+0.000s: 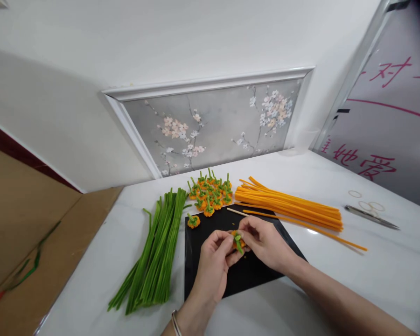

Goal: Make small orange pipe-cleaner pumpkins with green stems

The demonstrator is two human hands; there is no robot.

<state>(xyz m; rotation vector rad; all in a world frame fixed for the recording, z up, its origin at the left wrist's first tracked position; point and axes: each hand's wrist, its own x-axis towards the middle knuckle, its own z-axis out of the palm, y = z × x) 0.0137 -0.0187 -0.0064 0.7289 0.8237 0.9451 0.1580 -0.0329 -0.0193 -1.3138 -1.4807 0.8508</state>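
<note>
Between the fingertips of both hands is a small pipe-cleaner pumpkin [238, 242], orange with a green stem and leaf. My left hand [215, 261] pinches it from the left, and my right hand [266, 240] pinches its upper right side. Both hands are above a black mat [243, 277]. A thin pale stick [236, 212] lies on the mat's far edge, just beyond my right hand. One finished pumpkin [193, 221] sits at the mat's far left corner, and a cluster of several similar pumpkins [210, 190] stands behind it, stems up.
A bundle of green pipe cleaners [161, 252] lies left of the mat. Orange pipe cleaners [290, 203] lie at the right, with one loose strand [318, 227]. Farther right are tweezers [371, 217] and several rubber bands [354, 193]. A wall with a framed floral panel [220, 123] borders the white table [381, 275].
</note>
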